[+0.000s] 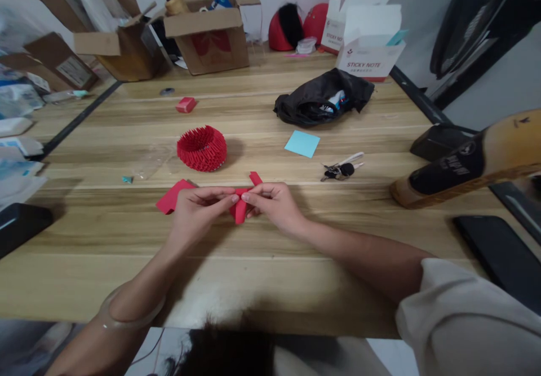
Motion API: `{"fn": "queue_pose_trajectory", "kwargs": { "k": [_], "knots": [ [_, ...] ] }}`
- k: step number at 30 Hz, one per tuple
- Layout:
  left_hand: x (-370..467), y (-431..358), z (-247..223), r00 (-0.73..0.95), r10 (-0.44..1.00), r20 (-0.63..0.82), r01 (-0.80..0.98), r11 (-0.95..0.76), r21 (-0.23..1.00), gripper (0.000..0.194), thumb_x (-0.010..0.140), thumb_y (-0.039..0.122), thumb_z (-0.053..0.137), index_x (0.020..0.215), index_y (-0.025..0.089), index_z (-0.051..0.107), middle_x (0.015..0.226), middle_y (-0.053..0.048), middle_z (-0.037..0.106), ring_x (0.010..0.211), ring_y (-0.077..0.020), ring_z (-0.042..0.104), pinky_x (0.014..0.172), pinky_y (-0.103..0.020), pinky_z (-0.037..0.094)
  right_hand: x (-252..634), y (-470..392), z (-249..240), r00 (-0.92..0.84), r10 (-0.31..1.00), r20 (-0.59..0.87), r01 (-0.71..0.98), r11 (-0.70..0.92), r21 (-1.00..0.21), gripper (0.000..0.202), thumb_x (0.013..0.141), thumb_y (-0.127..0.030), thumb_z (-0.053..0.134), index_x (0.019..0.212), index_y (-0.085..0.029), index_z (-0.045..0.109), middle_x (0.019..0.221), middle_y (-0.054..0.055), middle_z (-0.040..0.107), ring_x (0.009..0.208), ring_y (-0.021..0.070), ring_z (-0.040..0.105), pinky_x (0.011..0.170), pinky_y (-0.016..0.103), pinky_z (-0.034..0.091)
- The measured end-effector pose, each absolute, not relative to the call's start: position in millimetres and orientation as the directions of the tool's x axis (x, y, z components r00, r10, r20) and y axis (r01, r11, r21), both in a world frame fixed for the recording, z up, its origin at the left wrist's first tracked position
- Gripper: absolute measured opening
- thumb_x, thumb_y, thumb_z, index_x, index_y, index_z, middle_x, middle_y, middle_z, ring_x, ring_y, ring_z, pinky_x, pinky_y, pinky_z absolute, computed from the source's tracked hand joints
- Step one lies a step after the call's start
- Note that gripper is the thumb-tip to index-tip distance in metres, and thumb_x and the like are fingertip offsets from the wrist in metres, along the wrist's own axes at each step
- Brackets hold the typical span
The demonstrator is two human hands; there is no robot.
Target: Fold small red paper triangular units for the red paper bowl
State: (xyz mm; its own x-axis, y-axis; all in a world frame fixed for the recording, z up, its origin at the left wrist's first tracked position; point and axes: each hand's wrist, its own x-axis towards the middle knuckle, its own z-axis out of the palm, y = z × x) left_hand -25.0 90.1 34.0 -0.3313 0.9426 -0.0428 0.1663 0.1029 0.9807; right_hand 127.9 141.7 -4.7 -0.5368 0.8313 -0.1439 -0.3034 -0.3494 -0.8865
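Both of my hands pinch a folded strip of red paper (240, 211) above the table, thumbs nearly meeting at its upper edge. My left hand (198, 209) closes on its left side, and my right hand (270, 202) on its right. Another red strip (255, 178) pokes out just beyond my right fingers. Beside my left hand lies red paper (172, 195), partly covered by that hand. Farther back stands a round red bowl shape (202, 149) built from many small folded paper pieces.
A light blue sticky note (302, 144), keys (340, 168) and a black plastic bag (323, 98) lie to the right. A large bottle (465, 162) and a phone (499, 255) are farther right. A small red block (186, 105) and cardboard boxes (207, 32) sit behind.
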Motion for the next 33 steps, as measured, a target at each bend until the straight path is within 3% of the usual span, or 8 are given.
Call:
{"fn": "queue_pose_trajectory", "kwargs": {
  "k": [8,16,23,33],
  "knots": [
    [-27.3,90.1,31.9,-0.302,0.953,-0.027,0.235,0.102,0.967,0.014,0.06,0.028,0.082,0.072,0.022,0.077,0.073,-0.003,0.076,0.062,-0.0175,0.069,0.063,-0.03,0.06,128.2,141.5,-8.1,-0.533,0.836,-0.127,-0.291,-0.322,-0.901,0.02,0.069,-0.034,0.076,0.067,-0.016,0.069,0.063,0.001,0.069,0.054,0.0105,0.062,0.058,0.028,0.056],
    [-25.8,90.1,34.0,-0.292,0.956,-0.037,0.211,0.102,0.972,0.017,0.057,0.027,0.083,0.071,0.02,0.077,0.071,-0.004,0.076,0.062,-0.0173,0.07,0.062,-0.027,0.06,128.2,141.9,-6.4,-0.533,0.837,-0.12,-0.313,-0.327,-0.892,0.022,0.065,-0.035,0.079,0.067,-0.015,0.069,0.061,0.0,0.069,0.051,0.0091,0.061,0.054,0.024,0.054],
    [-25.7,90.0,32.8,-0.258,0.966,-0.025,0.214,0.083,0.973,0.015,0.056,0.025,0.084,0.067,0.019,0.076,0.067,-0.004,0.075,0.058,-0.0171,0.069,0.058,-0.027,0.059,129.3,142.5,-4.8,-0.481,0.875,-0.045,-0.345,-0.237,-0.908,0.021,0.069,-0.036,0.076,0.068,-0.016,0.07,0.059,-0.001,0.068,0.051,0.0098,0.06,0.05,0.023,0.05],
    [-27.4,90.1,30.0,-0.331,0.939,0.089,0.263,0.002,0.965,0.013,0.058,0.023,0.082,0.069,0.018,0.076,0.064,-0.003,0.074,0.055,-0.0131,0.066,0.053,-0.021,0.056,127.0,143.4,-11.3,-0.57,0.813,-0.118,-0.298,-0.338,-0.893,0.021,0.065,-0.031,0.079,0.076,-0.015,0.071,0.068,0.001,0.072,0.062,0.0119,0.066,0.066,0.027,0.053]
  ]
}}
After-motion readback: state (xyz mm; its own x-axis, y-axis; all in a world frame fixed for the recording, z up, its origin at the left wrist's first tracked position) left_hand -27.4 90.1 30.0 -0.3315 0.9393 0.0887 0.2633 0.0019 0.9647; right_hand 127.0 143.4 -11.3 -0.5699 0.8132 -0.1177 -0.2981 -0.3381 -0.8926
